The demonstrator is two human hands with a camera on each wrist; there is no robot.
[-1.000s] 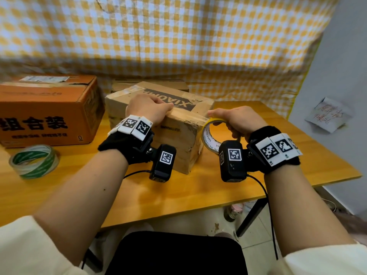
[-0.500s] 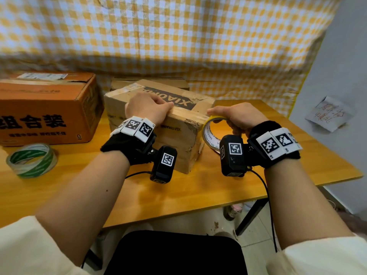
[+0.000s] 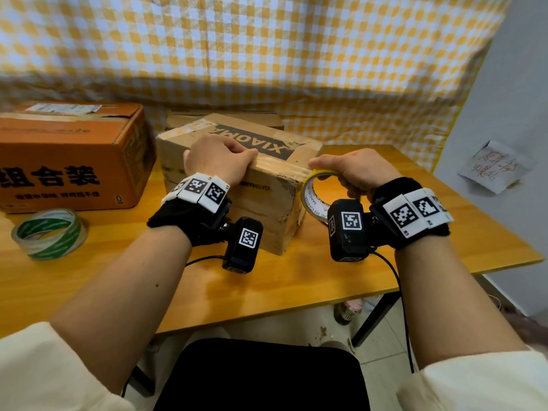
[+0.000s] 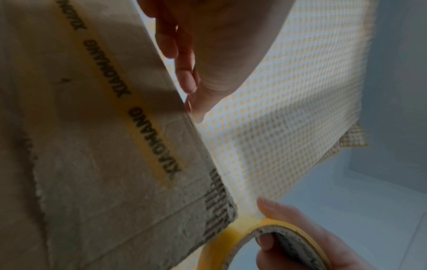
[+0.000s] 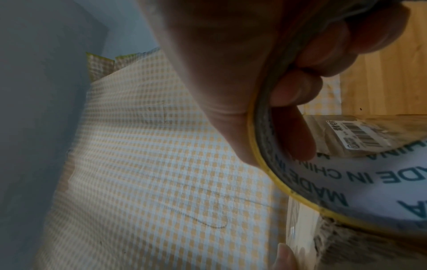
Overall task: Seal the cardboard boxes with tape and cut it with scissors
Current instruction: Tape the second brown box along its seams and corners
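Note:
A worn brown cardboard box (image 3: 267,209) printed XIAOMA stands mid-table. My left hand (image 3: 219,155) rests on its top near edge, with the thumb lying along a strip of clear tape (image 3: 278,170) on that edge. In the left wrist view the fingertips (image 4: 187,82) press at the edge of the box (image 4: 92,146). My right hand (image 3: 353,173) grips a yellow-rimmed tape roll (image 3: 317,191) at the box's right corner, fingers through the core. The roll (image 5: 346,182) shows MADE IN CHINA inside. The pulled tape runs from the roll (image 4: 231,235) onto the box. No scissors are in view.
An orange box (image 3: 68,161) stands at the left, with a green-and-white tape roll (image 3: 49,232) in front of it. Another brown box (image 3: 184,117) sits behind. The wooden table (image 3: 267,286) ends close to the right. A checked cloth hangs behind.
Both hands keep their places on the box edge and the roll. Only the head view has shifted slightly.

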